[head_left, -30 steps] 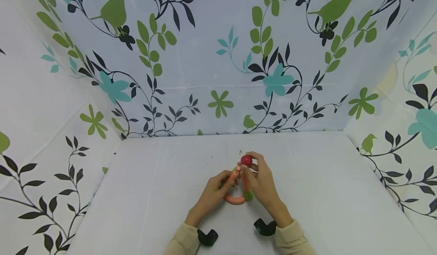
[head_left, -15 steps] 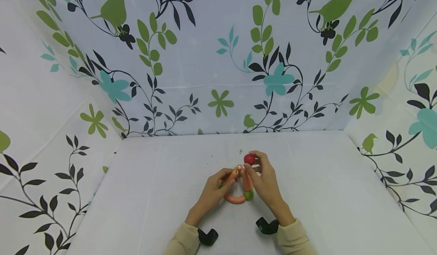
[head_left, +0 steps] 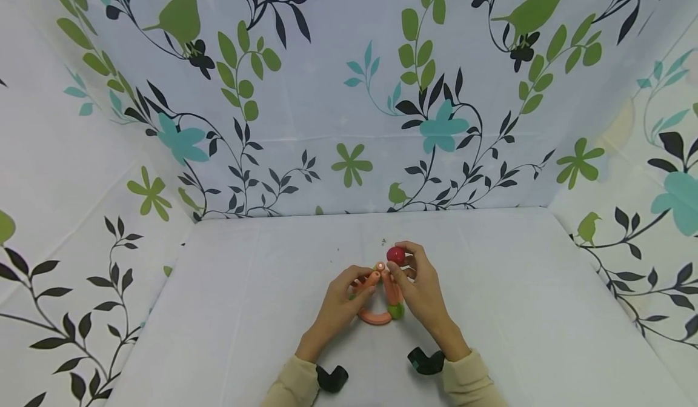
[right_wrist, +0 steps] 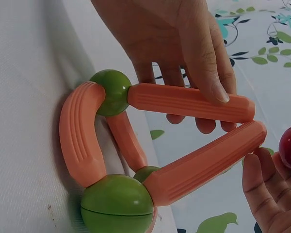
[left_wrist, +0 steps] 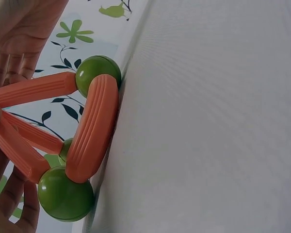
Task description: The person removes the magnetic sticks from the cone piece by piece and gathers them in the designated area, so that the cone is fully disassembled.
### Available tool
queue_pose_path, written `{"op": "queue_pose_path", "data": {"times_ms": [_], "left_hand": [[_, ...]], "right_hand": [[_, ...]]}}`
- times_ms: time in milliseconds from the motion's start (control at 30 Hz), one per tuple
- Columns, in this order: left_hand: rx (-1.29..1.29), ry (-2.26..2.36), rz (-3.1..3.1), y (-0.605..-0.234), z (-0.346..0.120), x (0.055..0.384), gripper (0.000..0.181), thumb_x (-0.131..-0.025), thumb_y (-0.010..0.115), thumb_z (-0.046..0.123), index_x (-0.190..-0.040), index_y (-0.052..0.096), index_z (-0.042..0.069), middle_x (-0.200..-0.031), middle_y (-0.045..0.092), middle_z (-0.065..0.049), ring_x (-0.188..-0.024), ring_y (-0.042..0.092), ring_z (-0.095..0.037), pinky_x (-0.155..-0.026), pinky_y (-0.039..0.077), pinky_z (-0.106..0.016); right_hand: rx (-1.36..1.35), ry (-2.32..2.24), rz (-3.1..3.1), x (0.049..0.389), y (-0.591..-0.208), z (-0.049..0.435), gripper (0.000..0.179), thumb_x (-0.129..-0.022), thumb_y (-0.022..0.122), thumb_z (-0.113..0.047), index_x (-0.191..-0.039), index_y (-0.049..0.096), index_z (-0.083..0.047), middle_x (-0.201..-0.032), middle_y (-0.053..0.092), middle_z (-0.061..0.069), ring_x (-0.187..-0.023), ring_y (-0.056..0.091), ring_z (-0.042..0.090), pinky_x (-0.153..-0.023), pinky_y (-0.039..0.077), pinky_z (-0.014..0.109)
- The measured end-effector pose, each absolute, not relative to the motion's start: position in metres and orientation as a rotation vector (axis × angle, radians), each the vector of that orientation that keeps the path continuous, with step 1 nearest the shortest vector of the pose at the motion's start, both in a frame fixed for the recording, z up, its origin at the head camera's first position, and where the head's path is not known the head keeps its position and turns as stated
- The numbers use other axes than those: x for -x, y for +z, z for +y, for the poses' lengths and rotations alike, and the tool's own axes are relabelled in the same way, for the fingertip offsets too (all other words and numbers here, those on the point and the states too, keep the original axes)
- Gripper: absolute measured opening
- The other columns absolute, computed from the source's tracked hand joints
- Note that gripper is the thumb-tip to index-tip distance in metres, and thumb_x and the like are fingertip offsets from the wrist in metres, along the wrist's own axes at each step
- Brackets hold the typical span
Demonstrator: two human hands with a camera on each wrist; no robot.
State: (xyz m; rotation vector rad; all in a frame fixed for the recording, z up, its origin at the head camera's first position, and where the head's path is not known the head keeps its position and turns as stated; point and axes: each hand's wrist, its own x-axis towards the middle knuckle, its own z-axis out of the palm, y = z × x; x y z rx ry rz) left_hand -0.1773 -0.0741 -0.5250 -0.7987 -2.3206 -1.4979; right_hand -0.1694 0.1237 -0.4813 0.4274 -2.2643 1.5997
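Orange ribbed rods and green balls are joined in a small frame standing on the white table. My left hand (head_left: 339,301) pinches one straight rod (right_wrist: 157,99), its thumb on top, rising from a green ball (right_wrist: 111,92). In the right wrist view, a second straight rod (right_wrist: 203,162) rises from another green ball (right_wrist: 117,206), its top end close to the first rod's end. My right hand (head_left: 422,292) holds a red ball (head_left: 395,256) between thumb and fingers, just beyond the rod tops. A curved orange rod (left_wrist: 94,128) links two green balls along the base.
Black wrist mounts sit by each sleeve, one at the left wrist (head_left: 332,380) and one at the right (head_left: 426,361). White cloth covers the table (head_left: 262,274). A patterned curtain (head_left: 316,92) with birds and leaves encloses the back and sides.
My right hand, with the red ball, has drifted slightly right and then a little back left, near the rod tops. The left hand keeps its pinch on the rod.
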Motion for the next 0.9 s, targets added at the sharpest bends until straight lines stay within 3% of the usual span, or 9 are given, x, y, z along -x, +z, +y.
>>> {"op": "queue_pose_path", "data": {"times_ms": [500,600,733,900], "left_hand": [[0.826,-1.507,-2.308,-0.527,-0.075,0.177,0.04,-0.092,0.078,0.004,-0.128,0.066,0.015,-0.113,0.072,-0.001,-0.101,0.065,-0.014,-0.084,0.056,-0.035],[0.836,-1.489,-2.31,-0.527,-0.076,0.178,0.042,-0.092,0.078,0.005,-0.131,0.065,0.015,-0.115,0.071,-0.001,-0.102,0.065,-0.015,-0.085,0.057,-0.036],[0.844,-1.479,-2.325,-0.526,-0.077,0.179,0.048,-0.093,0.078,0.009,-0.137,0.06,0.014,-0.125,0.067,-0.003,-0.109,0.063,-0.022,-0.089,0.056,-0.038],[0.85,-1.483,-2.387,-0.52,-0.077,0.181,0.059,-0.094,0.078,0.013,-0.147,0.053,0.013,-0.145,0.058,-0.003,-0.13,0.054,-0.027,-0.099,0.052,-0.044]], "right_hand": [[-0.453,1.641,-2.278,0.172,-0.485,0.134,0.047,-0.098,0.072,-0.011,-0.14,0.052,-0.009,-0.127,0.063,0.014,-0.088,0.072,0.03,-0.074,0.06,0.019],[-0.448,1.613,-2.283,0.175,-0.487,0.139,0.047,-0.098,0.073,-0.013,-0.14,0.052,-0.011,-0.125,0.065,0.012,-0.088,0.071,0.027,-0.076,0.06,0.019],[-0.425,1.535,-2.292,0.18,-0.493,0.148,0.048,-0.096,0.076,-0.014,-0.139,0.054,-0.011,-0.123,0.067,0.009,-0.094,0.067,0.011,-0.079,0.058,0.017],[-0.403,1.507,-2.312,0.187,-0.502,0.16,0.048,-0.095,0.077,-0.013,-0.138,0.056,-0.011,-0.122,0.068,0.006,-0.097,0.066,0.007,-0.081,0.057,0.016]]}}
